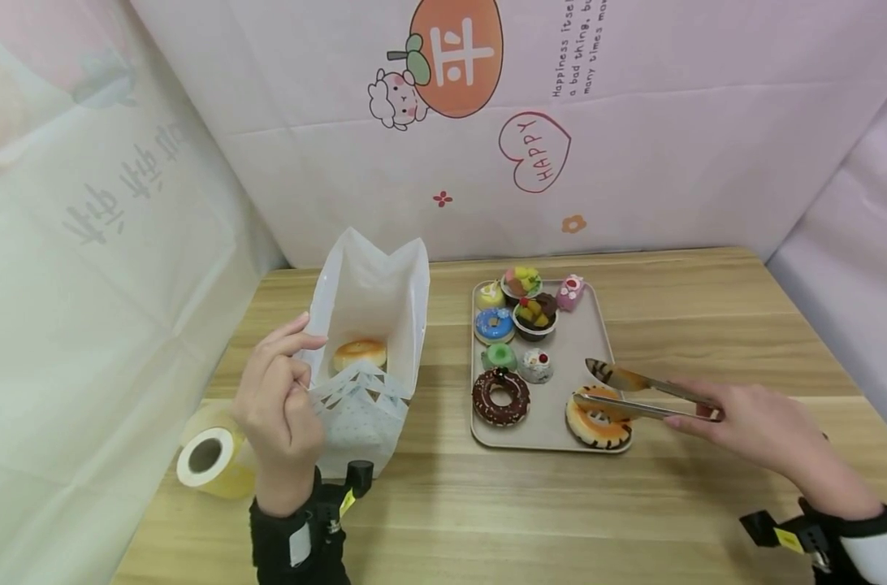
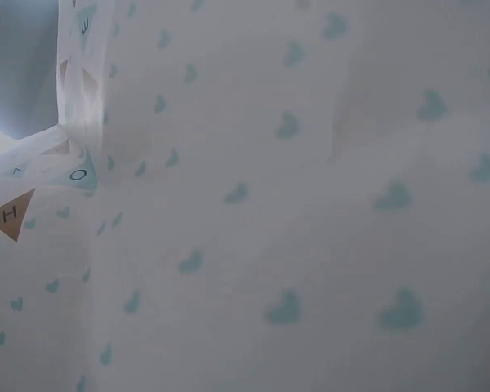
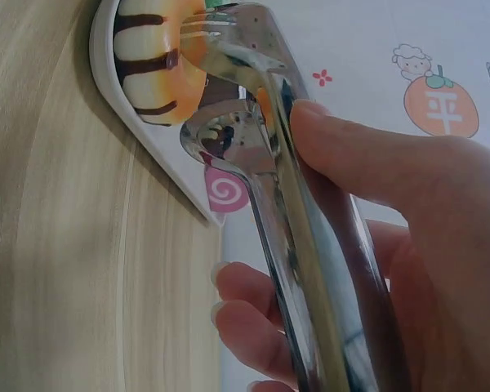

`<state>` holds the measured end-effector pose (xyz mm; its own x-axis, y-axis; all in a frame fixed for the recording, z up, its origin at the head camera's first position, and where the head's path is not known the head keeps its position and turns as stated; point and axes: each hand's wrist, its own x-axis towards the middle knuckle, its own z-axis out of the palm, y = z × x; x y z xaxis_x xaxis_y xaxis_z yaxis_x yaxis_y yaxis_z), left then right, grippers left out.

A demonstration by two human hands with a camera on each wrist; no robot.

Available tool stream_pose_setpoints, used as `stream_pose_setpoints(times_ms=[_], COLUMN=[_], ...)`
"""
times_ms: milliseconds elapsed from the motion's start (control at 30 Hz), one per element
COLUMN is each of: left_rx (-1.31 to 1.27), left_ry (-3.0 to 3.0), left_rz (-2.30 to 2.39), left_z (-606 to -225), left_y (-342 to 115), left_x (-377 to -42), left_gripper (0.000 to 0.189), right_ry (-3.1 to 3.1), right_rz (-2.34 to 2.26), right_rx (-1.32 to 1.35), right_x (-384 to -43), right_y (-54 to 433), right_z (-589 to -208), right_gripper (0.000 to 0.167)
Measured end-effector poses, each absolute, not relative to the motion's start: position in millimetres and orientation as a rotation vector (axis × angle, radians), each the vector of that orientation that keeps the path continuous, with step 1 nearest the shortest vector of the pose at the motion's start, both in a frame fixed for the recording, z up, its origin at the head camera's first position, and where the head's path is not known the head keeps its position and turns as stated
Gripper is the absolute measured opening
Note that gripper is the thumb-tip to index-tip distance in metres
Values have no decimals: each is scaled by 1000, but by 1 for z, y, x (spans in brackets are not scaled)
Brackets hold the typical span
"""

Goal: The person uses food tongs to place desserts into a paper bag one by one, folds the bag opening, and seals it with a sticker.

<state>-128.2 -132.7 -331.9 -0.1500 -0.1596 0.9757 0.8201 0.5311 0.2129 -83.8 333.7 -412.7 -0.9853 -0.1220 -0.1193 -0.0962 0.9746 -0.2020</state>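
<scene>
My left hand (image 1: 279, 398) is at the left edge of a white paper bag (image 1: 363, 422), its fingers bent at the rim and pinching it. Inside the bag's mouth a round golden bun (image 1: 359, 353) shows. The left wrist view is filled by the bag's side (image 2: 253, 245), patterned with green hearts. Metal tongs (image 1: 663, 390) are held in my right hand (image 1: 758, 422), thumb on one arm. Their spread ends are at a golden ring doughnut (image 1: 586, 431) with dark stripes, on the near right corner of a tray (image 1: 553, 439). Whether they grip it, I cannot tell.
On the tray's left are a chocolate doughnut (image 1: 478, 398), a blue doughnut (image 1: 493, 325), fruit cups (image 1: 534, 317) and several small cakes. A roll of yellow tape (image 1: 231, 475) stands left of the bag. Printed cloth (image 1: 305, 179) hangs behind the wooden table (image 1: 487, 520).
</scene>
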Motion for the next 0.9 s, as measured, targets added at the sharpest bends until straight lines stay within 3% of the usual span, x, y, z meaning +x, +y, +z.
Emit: stream_pose_setpoints(times_ms=[900], left_rx=[-602], left_ry=[-1502], left_rz=[-939], left_z=[-331], left_y=[-133], left_x=[-126], left_gripper=[20], right_ry=[2960], right_rz=[-400], right_rx=[-248], right_x=[-95], right_y=[346], right_z=[-425], right_gripper=[52])
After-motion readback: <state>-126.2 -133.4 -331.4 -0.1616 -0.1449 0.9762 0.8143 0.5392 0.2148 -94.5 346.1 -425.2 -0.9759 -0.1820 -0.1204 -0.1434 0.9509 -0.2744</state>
